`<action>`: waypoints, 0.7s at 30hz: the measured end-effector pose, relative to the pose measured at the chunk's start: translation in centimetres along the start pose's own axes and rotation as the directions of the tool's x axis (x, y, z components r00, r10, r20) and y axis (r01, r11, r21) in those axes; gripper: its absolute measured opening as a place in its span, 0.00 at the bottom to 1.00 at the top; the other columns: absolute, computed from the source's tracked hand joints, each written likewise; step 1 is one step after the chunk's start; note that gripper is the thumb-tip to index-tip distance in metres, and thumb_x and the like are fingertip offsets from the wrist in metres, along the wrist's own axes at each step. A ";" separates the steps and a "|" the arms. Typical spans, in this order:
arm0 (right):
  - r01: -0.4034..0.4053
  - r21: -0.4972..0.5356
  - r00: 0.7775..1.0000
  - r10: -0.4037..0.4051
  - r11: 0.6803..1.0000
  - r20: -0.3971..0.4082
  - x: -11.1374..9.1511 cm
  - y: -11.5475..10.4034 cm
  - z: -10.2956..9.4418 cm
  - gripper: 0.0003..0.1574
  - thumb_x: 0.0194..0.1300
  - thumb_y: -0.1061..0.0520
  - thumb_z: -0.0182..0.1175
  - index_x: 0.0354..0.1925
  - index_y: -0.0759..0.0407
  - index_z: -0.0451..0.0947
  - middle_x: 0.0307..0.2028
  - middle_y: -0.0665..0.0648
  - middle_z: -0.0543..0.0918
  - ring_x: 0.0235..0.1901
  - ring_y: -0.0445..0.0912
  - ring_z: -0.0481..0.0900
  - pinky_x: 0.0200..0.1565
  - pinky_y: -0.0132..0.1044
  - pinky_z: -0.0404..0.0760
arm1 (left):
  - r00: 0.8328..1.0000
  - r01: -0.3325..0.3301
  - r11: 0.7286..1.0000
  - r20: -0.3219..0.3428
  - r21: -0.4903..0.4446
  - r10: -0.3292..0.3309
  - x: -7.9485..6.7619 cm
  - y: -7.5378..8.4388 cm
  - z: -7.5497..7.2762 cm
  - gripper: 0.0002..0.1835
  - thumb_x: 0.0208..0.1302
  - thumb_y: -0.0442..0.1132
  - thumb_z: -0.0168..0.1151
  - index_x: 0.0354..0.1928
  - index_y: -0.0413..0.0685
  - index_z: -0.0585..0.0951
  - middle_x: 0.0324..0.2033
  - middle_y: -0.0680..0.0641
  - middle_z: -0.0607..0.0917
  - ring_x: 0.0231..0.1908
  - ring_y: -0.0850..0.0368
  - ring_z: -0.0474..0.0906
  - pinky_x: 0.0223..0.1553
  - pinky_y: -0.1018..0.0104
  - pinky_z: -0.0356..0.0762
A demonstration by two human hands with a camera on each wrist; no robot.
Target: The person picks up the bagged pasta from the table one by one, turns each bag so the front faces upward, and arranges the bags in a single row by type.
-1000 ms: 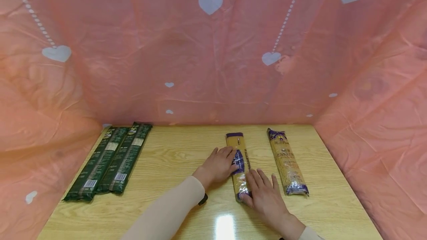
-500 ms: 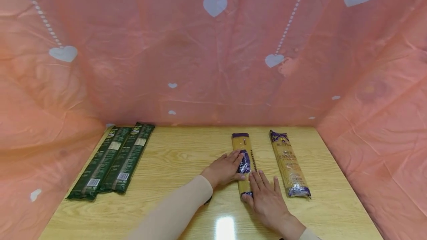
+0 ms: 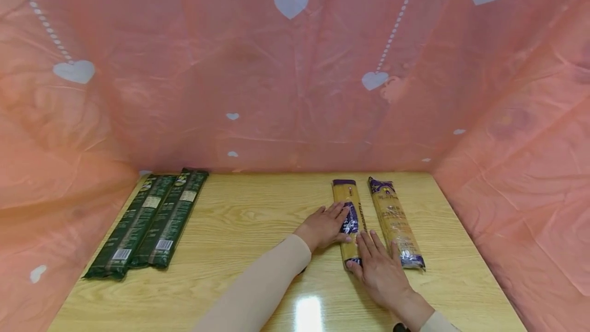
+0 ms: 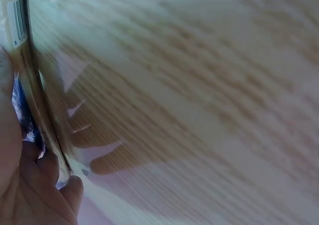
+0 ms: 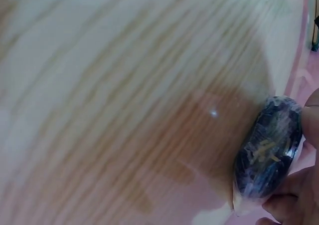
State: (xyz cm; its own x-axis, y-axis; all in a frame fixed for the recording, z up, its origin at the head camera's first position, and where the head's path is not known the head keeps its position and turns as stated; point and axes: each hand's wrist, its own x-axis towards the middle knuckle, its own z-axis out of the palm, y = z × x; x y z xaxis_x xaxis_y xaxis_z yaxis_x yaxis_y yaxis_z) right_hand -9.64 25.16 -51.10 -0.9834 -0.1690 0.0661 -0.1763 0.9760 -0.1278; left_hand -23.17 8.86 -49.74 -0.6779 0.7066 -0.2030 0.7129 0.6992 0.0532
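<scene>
A yellow spaghetti pack (image 3: 352, 218) with purple ends and a purple label lies lengthwise on the table, right of the middle. My left hand (image 3: 323, 226) rests on its left side, fingers extended onto the label. My right hand (image 3: 380, 274) lies against the near right part, its fingers mostly straight and the thumb by the near end. In the left wrist view, fingers meet the pack's edge (image 4: 36, 103) beside a barcode. The right wrist view shows the dark near end (image 5: 269, 147) beside my thumb and fingers. A second spaghetti pack (image 3: 397, 224) lies just to the right.
Two dark green packs (image 3: 133, 227) (image 3: 172, 219) lie side by side at the table's left. A pink sheet with white hearts (image 3: 291, 4) stands behind and along both sides of the wooden table (image 3: 249, 209).
The spaghetti pack between my hands has slid right, closer to the second one. Both hands have shifted right with it, the left more clearly. The green packs stay in place.
</scene>
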 end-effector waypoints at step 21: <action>-0.018 -0.040 0.997 0.015 0.999 -0.078 0.8 0.0 0.0 0.44 0.77 0.36 0.59 0.74 0.64 0.71 0.75 0.65 0.72 0.77 0.63 0.65 0.72 0.78 0.54 | 0.999 0.040 0.997 0.003 -0.066 -0.040 -1.0 -1.5 0.2 0.41 0.81 0.66 0.42 0.86 0.54 0.52 0.85 0.51 0.51 0.84 0.55 0.46 0.82 0.55 0.49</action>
State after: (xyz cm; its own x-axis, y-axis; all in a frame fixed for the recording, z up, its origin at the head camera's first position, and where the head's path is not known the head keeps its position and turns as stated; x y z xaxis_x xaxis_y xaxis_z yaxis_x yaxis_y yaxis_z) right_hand -10.42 24.98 -51.05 -0.9797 -0.1428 0.1409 -0.1563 0.9836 -0.0898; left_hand -23.54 7.14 -49.86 -0.7051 0.6778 -0.2083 0.6719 0.7325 0.1091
